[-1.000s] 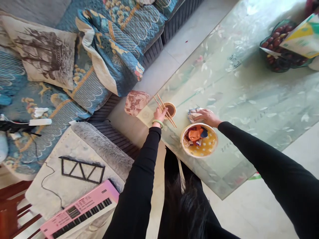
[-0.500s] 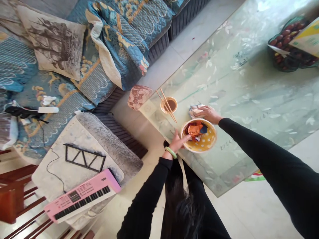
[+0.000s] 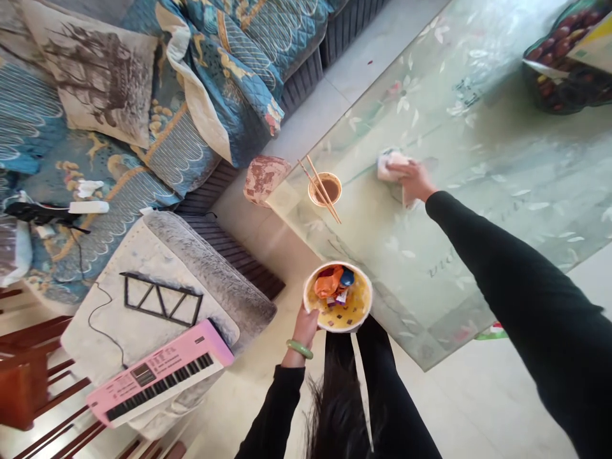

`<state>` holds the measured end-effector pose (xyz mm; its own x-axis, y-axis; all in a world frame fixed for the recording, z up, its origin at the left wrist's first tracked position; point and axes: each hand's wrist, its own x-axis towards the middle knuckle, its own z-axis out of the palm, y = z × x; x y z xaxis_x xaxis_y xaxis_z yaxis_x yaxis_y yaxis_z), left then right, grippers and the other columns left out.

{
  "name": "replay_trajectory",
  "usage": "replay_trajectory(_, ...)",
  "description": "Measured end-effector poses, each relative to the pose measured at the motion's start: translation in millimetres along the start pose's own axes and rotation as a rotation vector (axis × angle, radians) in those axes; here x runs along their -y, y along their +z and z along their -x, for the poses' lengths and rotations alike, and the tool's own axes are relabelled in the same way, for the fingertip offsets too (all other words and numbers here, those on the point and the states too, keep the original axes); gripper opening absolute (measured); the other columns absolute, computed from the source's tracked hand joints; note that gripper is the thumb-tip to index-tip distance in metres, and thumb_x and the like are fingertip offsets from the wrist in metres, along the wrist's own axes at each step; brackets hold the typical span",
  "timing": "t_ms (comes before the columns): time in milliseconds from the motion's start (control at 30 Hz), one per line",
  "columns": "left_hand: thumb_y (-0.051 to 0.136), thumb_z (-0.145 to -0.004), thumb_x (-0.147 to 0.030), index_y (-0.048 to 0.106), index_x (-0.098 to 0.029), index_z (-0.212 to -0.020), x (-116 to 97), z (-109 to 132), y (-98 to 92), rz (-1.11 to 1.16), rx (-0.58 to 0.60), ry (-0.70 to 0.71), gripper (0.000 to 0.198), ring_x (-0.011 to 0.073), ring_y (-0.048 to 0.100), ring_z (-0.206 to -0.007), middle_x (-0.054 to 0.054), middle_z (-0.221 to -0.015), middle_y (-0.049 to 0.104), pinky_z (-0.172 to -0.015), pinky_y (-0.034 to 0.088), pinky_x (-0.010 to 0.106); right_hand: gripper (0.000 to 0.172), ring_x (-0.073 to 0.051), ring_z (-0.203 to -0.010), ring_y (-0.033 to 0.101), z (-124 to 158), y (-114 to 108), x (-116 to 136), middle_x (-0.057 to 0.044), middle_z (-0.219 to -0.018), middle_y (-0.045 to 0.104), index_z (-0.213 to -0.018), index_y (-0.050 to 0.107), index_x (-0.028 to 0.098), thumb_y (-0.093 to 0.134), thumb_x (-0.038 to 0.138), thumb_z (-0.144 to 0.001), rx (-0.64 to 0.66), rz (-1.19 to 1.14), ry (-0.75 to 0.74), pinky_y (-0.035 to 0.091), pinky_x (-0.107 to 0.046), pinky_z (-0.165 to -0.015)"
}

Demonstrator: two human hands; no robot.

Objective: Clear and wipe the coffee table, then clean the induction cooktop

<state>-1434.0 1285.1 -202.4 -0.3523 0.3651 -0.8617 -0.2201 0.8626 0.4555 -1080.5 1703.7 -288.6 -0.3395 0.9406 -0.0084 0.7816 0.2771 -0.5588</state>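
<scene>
Head camera: the left hand point(image 3: 304, 331) cradles a bowl point(image 3: 363, 312) of crumpled wrappers point(image 3: 329, 282) from below, just past the edge of the glass worktop point(image 3: 478, 268), sensibly level so nothing spills. The right hand point(image 3: 415, 181) presses a white cloth point(image 3: 392, 164) firmly against the glass.

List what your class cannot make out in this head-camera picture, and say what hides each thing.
Head view, all:
- Left hand: fingers hidden behind the bowl.
- Pile in the bowl: pieces overlap and are too small to identify.
- Wad: partly covered by the right hand; material unclear.
- Cup: contents too small to identify; chopsticks lie across it.
- Bag: cut off by the frame edge and partly covered by a packet.
</scene>
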Motion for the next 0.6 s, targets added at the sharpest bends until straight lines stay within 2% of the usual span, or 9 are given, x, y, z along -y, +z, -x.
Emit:
replay_trajectory(33, 0.069, -0.081, -0.011, 0.063, -0.022, -0.133, 11, -2, -16.5, 0.007, -0.046, -0.017, 0.054, 0.0231, 0.077, -0.080, 0.005, -0.095, 0.079, -0.065, 0.063, 0.031, 0.051, -0.035, -0.132, 0.057, -1, 7, -1, -0.018, -0.139, 0.066, -0.142, 0.069, 0.012, 0.050, 0.028, -0.097, -0.078, 0.043, 0.067, 0.042, -0.053, -0.119)
replay_trajectory(100, 0.066, -0.083, -0.010, 0.063, -0.021, -0.132, 31, -9, -45.0, 0.022, -0.121, -0.053, 0.050, 0.0222, 0.077, -0.077, 0.005, -0.093, 0.078, -0.063, 0.063, 0.029, 0.053, -0.037, -0.144, 0.046, 13, 27, 10, -0.019, -0.151, 0.057, -0.146, 0.066, 0.013, 0.048, 0.021, -0.096, -0.144, 0.094, 0.144, 0.034, -0.056, -0.123)
replay_trajectory(167, 0.062, -0.085, -0.008, 0.062, -0.021, -0.131, 45, -22, -65.2, 0.010, -0.183, -0.080, 0.049, 0.0215, 0.077, -0.078, 0.005, -0.094, 0.078, -0.062, 0.062, 0.028, 0.057, -0.038, -0.149, 0.041, 45, 49, 34, -0.017, -0.157, 0.054, -0.146, 0.066, 0.019, 0.050, 0.015, -0.092, -0.101, 0.106, 0.091, 0.033, -0.058, -0.123)
replay_trajectory(233, 0.060, -0.084, -0.004, 0.061, -0.023, -0.134, 53, -38, -74.9, -0.040, -0.221, -0.092, 0.053, 0.0212, 0.077, -0.082, 0.006, -0.100, 0.077, -0.061, 0.062, 0.027, 0.060, -0.037, -0.149, 0.042, 83, 64, 61, -0.013, -0.155, 0.057, -0.143, 0.070, 0.025, 0.052, 0.012, -0.087, 0.009, 0.097, -0.023, 0.035, -0.058, -0.122)
replay_trajectory(333, 0.064, -0.083, -0.003, 0.059, -0.025, -0.136, 54, -66, -71.2, -0.096, -0.226, -0.108, 0.058, 0.0224, 0.078, -0.087, 0.007, -0.108, 0.076, -0.063, 0.063, 0.028, 0.060, -0.035, -0.141, 0.050, 113, 66, 83, -0.009, -0.143, 0.066, -0.135, 0.076, 0.029, 0.053, 0.010, -0.082, 0.215, 0.061, -0.173, 0.042, -0.053, -0.118)
replay_trajectory(400, 0.066, -0.083, -0.004, 0.059, -0.024, -0.137, 54, -85, -62.5, -0.097, -0.209, -0.118, 0.058, 0.0243, 0.079, -0.091, 0.009, -0.114, 0.076, -0.066, 0.064, 0.031, 0.059, -0.034, -0.131, 0.057, 103, 59, 83, -0.009, -0.134, 0.071, -0.132, 0.078, 0.027, 0.052, 0.010, -0.082, 0.290, 0.043, -0.200, 0.047, -0.050, -0.114)
replay_trajectory(467, 0.067, -0.084, -0.006, 0.058, -0.023, -0.138, 55, -102, -53.1, -0.094, -0.187, -0.115, 0.057, 0.0263, 0.079, -0.097, 0.012, -0.122, 0.075, -0.069, 0.065, 0.033, 0.059, -0.034, -0.125, 0.058, 81, 56, 80, -0.011, -0.130, 0.072, -0.137, 0.075, 0.024, 0.052, 0.012, -0.084, 0.230, 0.063, -0.152, 0.046, -0.050, -0.114)
replay_trajectory(533, 0.068, -0.086, -0.010, 0.057, -0.024, -0.140, 56, -115, -44.2, -0.097, -0.161, -0.109, 0.056, 0.0280, 0.078, -0.102, 0.014, -0.132, 0.073, -0.072, 0.066, 0.034, 0.060, -0.036, -0.132, 0.053, 66, 64, 82, -0.013, -0.133, 0.070, -0.143, 0.069, 0.021, 0.054, 0.015, -0.086, 0.098, 0.109, -0.077, 0.042, -0.053, -0.117)
replay_trajectory(600, 0.071, -0.088, -0.017, 0.056, -0.025, -0.142, 56, -122, -35.4, -0.099, -0.128, -0.101, 0.056, 0.0294, 0.078, -0.105, 0.015, -0.136, 0.071, -0.075, 0.066, 0.036, 0.059, -0.038, -0.142, 0.045, 75, 77, 94, -0.014, -0.140, 0.066, -0.143, 0.069, 0.023, 0.056, 0.013, -0.086, 0.060, 0.134, -0.060, 0.038, -0.056, -0.120)
